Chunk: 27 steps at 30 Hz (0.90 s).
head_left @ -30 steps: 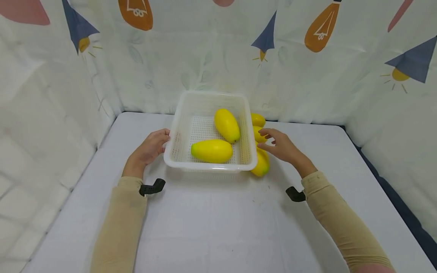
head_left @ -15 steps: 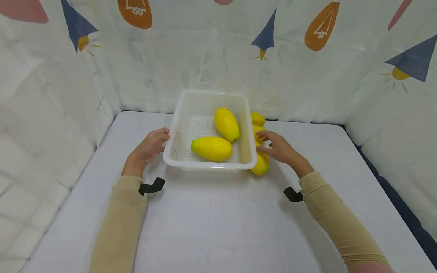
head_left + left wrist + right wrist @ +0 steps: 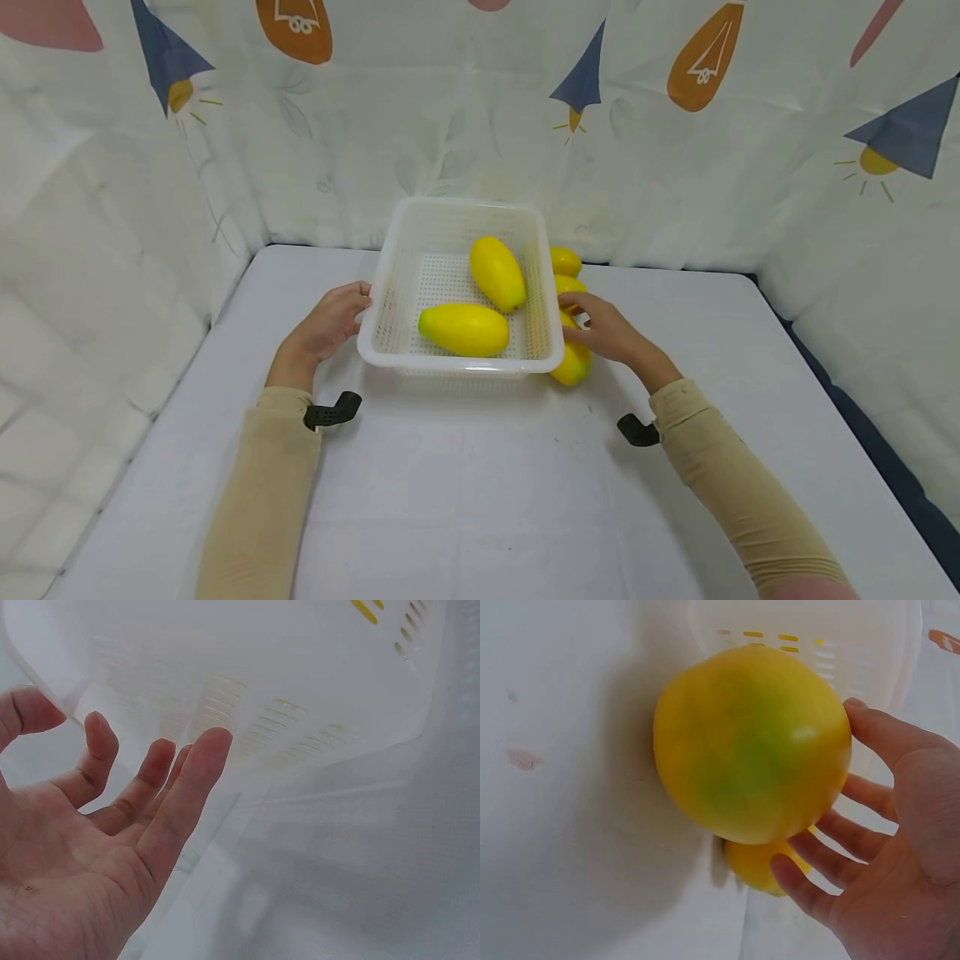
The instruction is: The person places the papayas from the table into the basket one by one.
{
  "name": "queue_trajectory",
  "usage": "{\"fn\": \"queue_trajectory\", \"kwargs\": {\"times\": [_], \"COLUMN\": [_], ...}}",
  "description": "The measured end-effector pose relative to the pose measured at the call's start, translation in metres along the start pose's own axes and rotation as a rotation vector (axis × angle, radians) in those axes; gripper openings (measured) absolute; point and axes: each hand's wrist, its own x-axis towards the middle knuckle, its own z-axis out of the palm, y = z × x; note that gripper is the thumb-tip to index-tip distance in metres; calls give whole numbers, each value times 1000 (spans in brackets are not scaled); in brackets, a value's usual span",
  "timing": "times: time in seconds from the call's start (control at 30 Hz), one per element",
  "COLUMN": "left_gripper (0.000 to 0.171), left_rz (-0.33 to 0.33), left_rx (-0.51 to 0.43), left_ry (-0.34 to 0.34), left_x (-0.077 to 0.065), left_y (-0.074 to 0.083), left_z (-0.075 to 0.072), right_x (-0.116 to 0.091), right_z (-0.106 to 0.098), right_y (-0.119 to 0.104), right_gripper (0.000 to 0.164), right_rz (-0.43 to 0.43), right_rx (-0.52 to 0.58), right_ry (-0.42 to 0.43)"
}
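A white plastic basket (image 3: 465, 364) with slotted walls stands at the table's far middle, holding two oblong yellow fruits with greenish ends, papaya-like in shape: one lengthwise (image 3: 498, 273), one crosswise (image 3: 463, 330). My left hand (image 3: 330, 321) is at the basket's left side, fingers loosely bent close under the rim in the left wrist view. Right of the basket several more such fruits lie in a row. Over the nearest fruit (image 3: 750, 742) my right hand (image 3: 885, 832) has its thumb tip at the fruit's side and its fingers spread, partly hidden behind it.
Behind the nearest fruit lie another yellow fruit (image 3: 570, 284) and a farther one (image 3: 566, 262), close against the basket's right wall. A white cloth covers the table (image 3: 480, 500). Patterned curtains (image 3: 465, 100) rise behind its far edge and along both sides.
My right hand has moved slightly left and lower, closer onto the nearest fruit beside the basket. The left hand, the basket and the fruits have stayed in place.
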Motion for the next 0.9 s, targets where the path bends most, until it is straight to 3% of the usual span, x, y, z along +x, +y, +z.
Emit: {"fn": "queue_trajectory", "kwargs": {"times": [0.33,0.63,0.9], "left_gripper": [19,19,21], "left_rz": [6,1,4], "left_rx": [5,-4,11], "left_ry": [-8,1,-10], "left_x": [-1,0,-1], "left_y": [2,2,1], "left_z": [0,0,-1], "right_x": [1,0,0], "right_z": [6,9,12], "right_y": [1,4,5], "right_gripper": [55,63,65], "right_rz": [-32,56,80], "right_rx": [11,106,129], "right_ry": [-12,-89,-73]}}
